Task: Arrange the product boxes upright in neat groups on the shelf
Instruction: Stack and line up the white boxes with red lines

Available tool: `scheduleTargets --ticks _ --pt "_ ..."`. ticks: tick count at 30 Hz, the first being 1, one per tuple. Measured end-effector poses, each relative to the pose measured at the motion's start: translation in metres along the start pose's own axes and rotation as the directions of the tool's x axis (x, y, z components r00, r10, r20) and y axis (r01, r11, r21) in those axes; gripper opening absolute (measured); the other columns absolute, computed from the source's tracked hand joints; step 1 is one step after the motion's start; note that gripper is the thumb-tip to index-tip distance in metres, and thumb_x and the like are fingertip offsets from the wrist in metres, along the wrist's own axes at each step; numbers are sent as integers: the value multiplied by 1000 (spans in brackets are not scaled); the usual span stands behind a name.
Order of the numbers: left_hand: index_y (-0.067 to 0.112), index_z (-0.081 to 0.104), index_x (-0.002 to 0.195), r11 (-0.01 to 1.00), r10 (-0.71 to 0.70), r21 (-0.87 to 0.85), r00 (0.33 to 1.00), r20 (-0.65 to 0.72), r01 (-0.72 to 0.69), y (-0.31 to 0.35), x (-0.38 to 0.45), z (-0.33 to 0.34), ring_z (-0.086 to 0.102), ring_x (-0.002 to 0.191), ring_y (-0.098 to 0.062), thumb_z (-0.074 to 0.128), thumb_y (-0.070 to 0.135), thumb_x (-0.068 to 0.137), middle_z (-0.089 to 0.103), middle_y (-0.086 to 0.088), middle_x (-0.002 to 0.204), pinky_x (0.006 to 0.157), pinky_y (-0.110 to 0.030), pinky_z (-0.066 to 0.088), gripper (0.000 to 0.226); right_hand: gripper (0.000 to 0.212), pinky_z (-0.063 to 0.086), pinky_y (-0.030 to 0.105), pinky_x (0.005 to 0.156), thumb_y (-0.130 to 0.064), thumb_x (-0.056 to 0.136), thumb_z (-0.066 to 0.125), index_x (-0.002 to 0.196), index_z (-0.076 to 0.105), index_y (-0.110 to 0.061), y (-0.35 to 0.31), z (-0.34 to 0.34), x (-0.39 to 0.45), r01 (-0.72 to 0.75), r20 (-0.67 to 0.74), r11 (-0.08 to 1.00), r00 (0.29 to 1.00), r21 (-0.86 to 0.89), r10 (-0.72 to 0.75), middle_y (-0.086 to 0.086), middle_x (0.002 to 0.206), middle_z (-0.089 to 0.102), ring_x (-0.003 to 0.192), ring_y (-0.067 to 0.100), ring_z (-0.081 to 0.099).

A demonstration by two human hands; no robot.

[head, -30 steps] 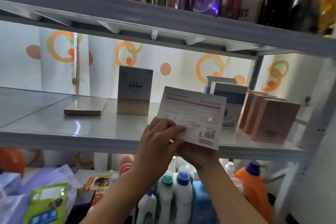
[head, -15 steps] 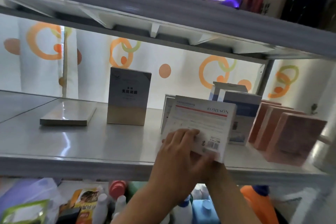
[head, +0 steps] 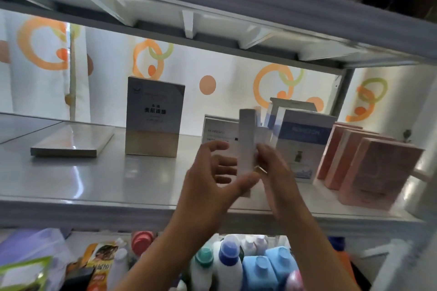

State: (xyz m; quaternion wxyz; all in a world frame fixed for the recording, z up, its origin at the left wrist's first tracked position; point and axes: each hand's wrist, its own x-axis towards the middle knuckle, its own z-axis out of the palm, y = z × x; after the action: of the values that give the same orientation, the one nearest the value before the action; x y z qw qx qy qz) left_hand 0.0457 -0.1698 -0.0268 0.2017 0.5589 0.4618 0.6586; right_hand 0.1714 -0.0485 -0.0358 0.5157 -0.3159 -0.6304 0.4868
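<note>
White box (head: pixel 247 139) upright, narrow edge facing camera, both hands flanking

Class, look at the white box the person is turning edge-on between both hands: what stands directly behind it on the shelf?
Behind the white box stands another white box, upright and facing forward. The held box and the left hand cover its right edge and base.

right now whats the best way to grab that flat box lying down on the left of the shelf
Grip the flat box by its two long side edges near the front end, coming from the open front of the shelf. It lies face down and thin, so the top offers no hold; its short front edge faces outward with clear shelf on both sides for fingers.
</note>
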Motion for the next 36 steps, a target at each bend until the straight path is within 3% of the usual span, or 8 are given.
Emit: scheduleTargets --ticks 4,8,12,17,22,25,33,36 --pt "23 54 109 976 -99 -207 988 -122 72 -9 6 -6 72 77 -5 71 23 80 74 5 90 62 -13 53 34 57 54 28 86 -50 79 70 128 52 -25 0 -7 1 8 -30 986 999 -165 -13 -7 113 64 101 14 63" --pt "21 60 105 982 -102 -174 975 -198 67 -26 15 -16 71 78 0 63 14 90 73 13 81 62 -10 52 17 59 46 9 69 -44 78 75 130 53 -25 6 -9 -3 25 -70 964 997 -265 -45 -16 110 61 93 1 59" --pt "22 59 112 996 -61 -77 973 -221 45 -37 18 -24 67 86 8 59 10 94 69 16 95 66 -6 50 22 62 48 6 61 -41 75 79 130 53 -27 12 -9 -7 56 -108 950 990 -307 -93 -13 116 62 95 2 61" --pt "25 62 112 991 -42 121 984 -173 63 -48 30 -24 67 89 0 57 13 96 68 21 95 68 -5 49 20 38 42 6 65 -38 87 69 121 61 -23 17 -13 -6 18 -189 955 979 -296 -77 -8 113 66 97 6 62" --pt "35 69 111 943 42 332 989 -142 7 -56 36 -22 62 82 18 59 9 94 64 33 91 70 2 42 32 25 43 12 70 -26 92 64 117 66 -20 18 -20 -3 -47 -217 950 976 -308 -21 -9 102 69 92 4 62" --pt "27 70 117 898 47 440 990 -136 17 -62 38 -23 60 80 12 58 12 95 66 24 97 66 7 37 29 27 43 16 73 -28 93 63 119 65 -20 21 -18 -1 -69 -221 937 975 -342 -9 -7 105 68 89 6 60" --pt "28 69 117 873 -24 485 997 -73 56 -67 43 -21 63 89 -1 57 16 96 68 18 103 68 -1 38 28 32 46 22 84 -27 93 65 123 61 -19 21 -13 0 -88 -244 905 969 -417 -19 -2 116 67 93 10 57" --pt "29 66 119 864 -66 498 997 -45 79 -71 45 -19 65 97 -7 56 19 96 70 11 112 73 -10 43 27 34 43 17 79 -26 91 67 123 61 -18 21 -13 1 -100 -249 900 968 -423 -10 -1 117 67 92 10 56"
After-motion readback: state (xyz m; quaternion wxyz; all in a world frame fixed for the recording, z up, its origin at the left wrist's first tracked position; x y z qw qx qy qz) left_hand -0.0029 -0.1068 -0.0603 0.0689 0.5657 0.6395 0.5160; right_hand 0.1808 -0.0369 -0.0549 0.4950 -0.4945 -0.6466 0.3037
